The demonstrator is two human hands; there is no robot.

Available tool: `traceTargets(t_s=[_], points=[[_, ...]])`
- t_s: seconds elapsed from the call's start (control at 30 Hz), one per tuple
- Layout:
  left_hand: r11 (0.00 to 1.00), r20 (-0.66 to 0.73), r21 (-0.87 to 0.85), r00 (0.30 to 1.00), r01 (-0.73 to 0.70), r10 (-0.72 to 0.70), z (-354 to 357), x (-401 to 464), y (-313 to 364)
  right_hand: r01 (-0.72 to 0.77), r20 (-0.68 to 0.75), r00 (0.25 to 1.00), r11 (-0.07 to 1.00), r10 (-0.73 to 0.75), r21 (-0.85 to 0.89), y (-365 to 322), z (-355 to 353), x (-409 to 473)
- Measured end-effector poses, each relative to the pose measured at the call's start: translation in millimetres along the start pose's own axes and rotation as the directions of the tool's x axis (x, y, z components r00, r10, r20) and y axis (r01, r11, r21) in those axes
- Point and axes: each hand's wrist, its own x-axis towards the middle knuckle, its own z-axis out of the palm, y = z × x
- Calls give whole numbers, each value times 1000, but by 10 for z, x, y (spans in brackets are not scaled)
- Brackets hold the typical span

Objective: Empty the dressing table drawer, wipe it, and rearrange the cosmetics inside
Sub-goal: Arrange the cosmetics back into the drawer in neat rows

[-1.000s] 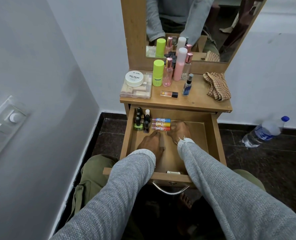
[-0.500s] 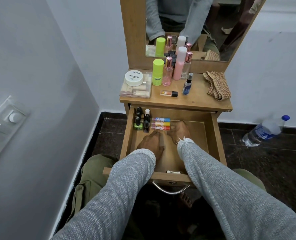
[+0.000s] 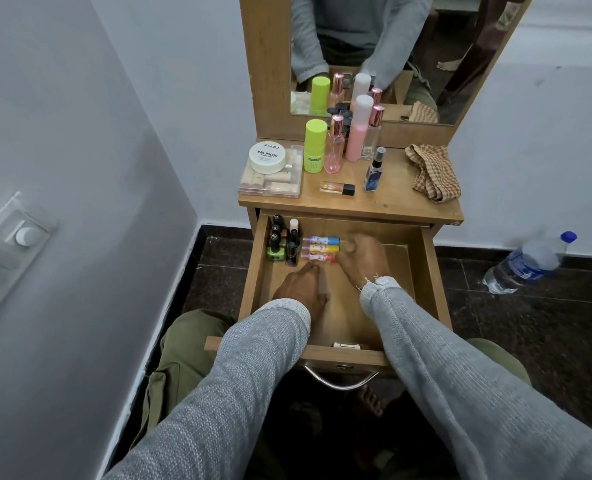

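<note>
The wooden drawer (image 3: 433, 282) is pulled open. Several dark nail polish bottles (image 3: 276, 251) stand in its back-left corner. Beside them three colourful tubes (image 3: 320, 249) lie side by side. My right hand (image 3: 365, 259) is at the tubes' right ends, fingertips touching them. My left hand (image 3: 303, 289) rests on the drawer floor just in front of the tubes, fingers pointing at them. On the tabletop (image 3: 391, 202) are a white nail polish tub (image 3: 266, 156) on a clear box (image 3: 273, 185), a green stick (image 3: 314, 147), pink bottles (image 3: 334, 150), a small blue spray (image 3: 374, 171) and a lying tube (image 3: 337, 187).
A checked cloth (image 3: 433, 174) lies crumpled on the tabletop's right side, under the mirror (image 3: 408, 46). A water bottle (image 3: 526, 265) lies on the dark floor at the right. A wall with a switch panel (image 3: 7, 251) is close on the left. The drawer handle (image 3: 339, 381) is above my knees.
Both hands stay in the drawer. My right hand's fingers have shifted slightly toward the back along the tubes' ends; my left hand has hardly moved.
</note>
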Motion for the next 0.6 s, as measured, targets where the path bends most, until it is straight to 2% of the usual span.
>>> traceTargets(t_s=[0.07,0.13,0.27,0.37,0.5,0.6], points=[[1000,-1,6,1000,-7,7,-4,7,-7,156,-111,980,983,-167,-98,-90,-121,5],[1000,8,6,1000,-9,9,-1,14,-19,296,-187,929,944,-321,-147,-214,-259,51],[1000,29,-3,1000,1,-1,6,4,-27,385,-207,880,896,-428,-220,-484,-475,215],[1000,35,2,999,1,-1,5,11,-32,363,-134,899,881,-417,-303,-582,-500,352],[1000,40,6,999,0,0,12,16,-37,280,4,950,850,-311,-446,-601,-479,511],[1000,27,4,1000,-5,5,11,8,-37,253,24,961,837,-276,-485,-617,-481,572]])
